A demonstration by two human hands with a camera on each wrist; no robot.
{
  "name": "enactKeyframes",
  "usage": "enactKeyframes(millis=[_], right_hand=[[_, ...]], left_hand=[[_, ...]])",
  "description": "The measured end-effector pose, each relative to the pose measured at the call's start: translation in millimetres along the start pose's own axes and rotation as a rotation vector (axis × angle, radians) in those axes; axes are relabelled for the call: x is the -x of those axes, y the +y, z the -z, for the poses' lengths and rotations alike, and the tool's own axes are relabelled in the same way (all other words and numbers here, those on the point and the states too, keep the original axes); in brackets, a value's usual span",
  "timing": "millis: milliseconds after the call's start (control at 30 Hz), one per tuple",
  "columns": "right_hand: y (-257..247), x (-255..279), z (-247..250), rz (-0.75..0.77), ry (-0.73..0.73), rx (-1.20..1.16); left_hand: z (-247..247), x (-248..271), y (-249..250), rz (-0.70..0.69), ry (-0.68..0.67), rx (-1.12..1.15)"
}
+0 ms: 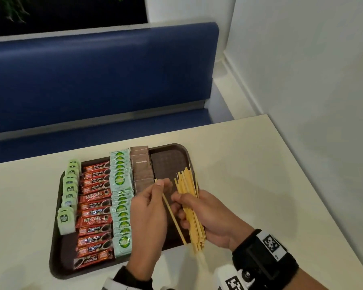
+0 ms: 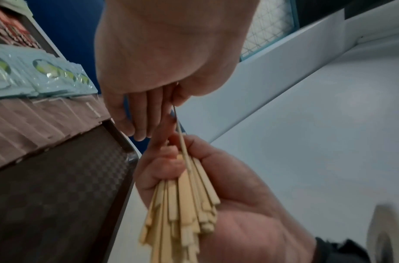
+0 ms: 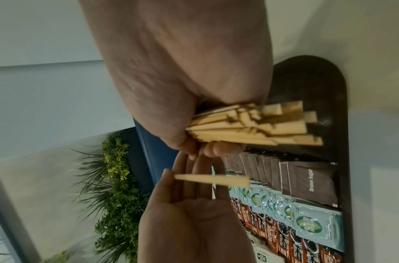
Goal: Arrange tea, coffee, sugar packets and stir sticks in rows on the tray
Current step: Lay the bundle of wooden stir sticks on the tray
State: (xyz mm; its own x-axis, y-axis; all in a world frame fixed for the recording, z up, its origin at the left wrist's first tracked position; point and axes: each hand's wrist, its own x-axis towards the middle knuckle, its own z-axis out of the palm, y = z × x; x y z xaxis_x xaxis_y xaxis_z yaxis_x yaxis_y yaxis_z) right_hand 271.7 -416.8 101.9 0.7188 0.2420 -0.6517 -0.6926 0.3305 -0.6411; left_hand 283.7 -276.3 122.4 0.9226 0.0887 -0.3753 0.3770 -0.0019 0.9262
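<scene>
The step in hand looks like laying stir sticks one at a time into the bare right-hand strip of the tray (image 1: 170,162). The left hand (image 1: 149,208) pinches a single stick (image 1: 174,219) between thumb and fingertips; best to lower it flat, parallel to the brown sugar packets (image 1: 142,170), before letting go. The right hand (image 1: 210,216), fingers curled, grips the fanned bundle of sticks (image 1: 189,197) above the tray's right edge. The sticks are thin, pale, flat wooden strips with uneven ends.
</scene>
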Motion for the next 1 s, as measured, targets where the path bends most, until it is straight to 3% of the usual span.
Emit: enactKeyframes(millis=[200,467,667,800,900,1000], right_hand=[[6,-3,-13,-0.079,-0.144,-0.187],[7,-3,-30,-0.113,-0.156,-0.322],[10,-8,-31,-0.105,-0.285,-0.409],[5,-6,-34,-0.12,-0.376,-0.308],[0,-6,-38,-0.142,-0.408,-0.148],[-7,-8,-40,-0.185,-0.414,-0.008]], left_hand=[[8,-4,-1,0.174,-0.071,0.169],[22,-6,-6,0.225,-0.136,0.158],[29,-14,0,0.235,-0.22,0.145],[35,-16,1,0.438,-0.349,0.222],[39,-15,1,0.391,-0.427,0.143],[42,-15,-2,0.333,-0.419,0.111]])
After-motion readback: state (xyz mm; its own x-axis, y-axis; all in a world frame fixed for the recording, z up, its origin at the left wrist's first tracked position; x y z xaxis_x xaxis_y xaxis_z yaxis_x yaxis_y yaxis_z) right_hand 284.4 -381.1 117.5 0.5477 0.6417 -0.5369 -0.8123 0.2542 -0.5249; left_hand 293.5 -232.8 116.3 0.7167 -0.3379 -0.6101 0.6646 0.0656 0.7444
